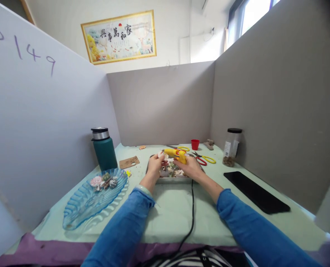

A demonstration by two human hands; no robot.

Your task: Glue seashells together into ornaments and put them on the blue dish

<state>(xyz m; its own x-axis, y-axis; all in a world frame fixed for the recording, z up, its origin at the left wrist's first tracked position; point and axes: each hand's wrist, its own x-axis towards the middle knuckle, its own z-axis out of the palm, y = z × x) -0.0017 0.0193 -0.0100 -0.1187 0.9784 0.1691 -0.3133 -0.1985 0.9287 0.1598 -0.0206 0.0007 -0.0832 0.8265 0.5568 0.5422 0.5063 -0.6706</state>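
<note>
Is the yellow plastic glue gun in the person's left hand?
No, the right hand grips the yellow plastic glue gun, while the left hand holds a small pale piece.

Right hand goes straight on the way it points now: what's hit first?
Probably the small pale piece held in the left hand: the yellow glue gun in the right hand leads, aimed that way. Depth is unclear; gun and piece may already touch.

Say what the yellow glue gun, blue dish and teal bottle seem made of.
Yellow glue gun: probably plastic, from its smooth, solid colour. Blue dish: glossy, see-through plastic or glass, with highlights along its ridges. Teal bottle: likely coated metal, fairly matte, given the shiny silver band.
</note>
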